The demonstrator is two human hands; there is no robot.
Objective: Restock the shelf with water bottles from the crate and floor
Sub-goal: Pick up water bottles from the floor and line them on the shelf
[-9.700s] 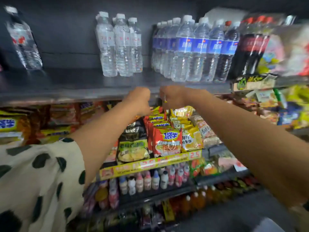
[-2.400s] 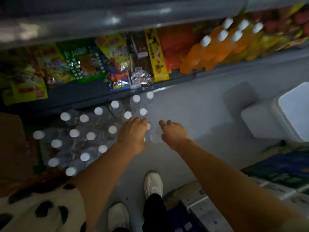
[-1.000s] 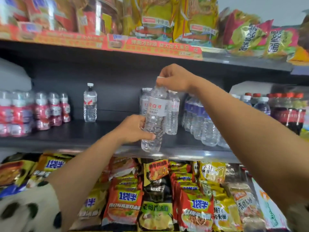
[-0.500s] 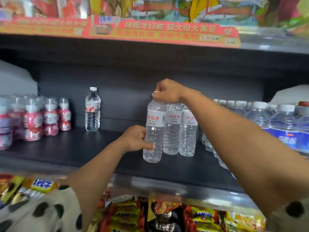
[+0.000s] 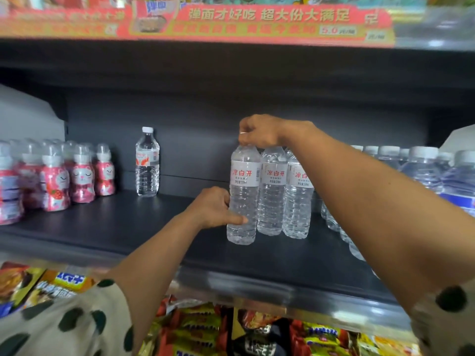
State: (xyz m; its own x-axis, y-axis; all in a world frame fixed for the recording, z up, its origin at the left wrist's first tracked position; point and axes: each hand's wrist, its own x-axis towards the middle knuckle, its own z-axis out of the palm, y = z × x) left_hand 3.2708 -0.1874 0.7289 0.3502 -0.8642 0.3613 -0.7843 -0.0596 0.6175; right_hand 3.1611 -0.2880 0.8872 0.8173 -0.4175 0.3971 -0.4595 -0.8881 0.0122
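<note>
**Bottle set down beside its row**

The right hand (image 5: 259,132) pinched the cap of a water bottle (image 5: 243,194), and the left hand (image 5: 214,208) gripped its lower body, standing it mid-shelf (image 5: 108,227), touching two matching bottles (image 5: 284,191). Next, probably: release both hands, fetch more.

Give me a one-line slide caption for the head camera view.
Both hands set a water bottle on the dark shelf: right hand at the cap, left hand steadying its side.
</note>
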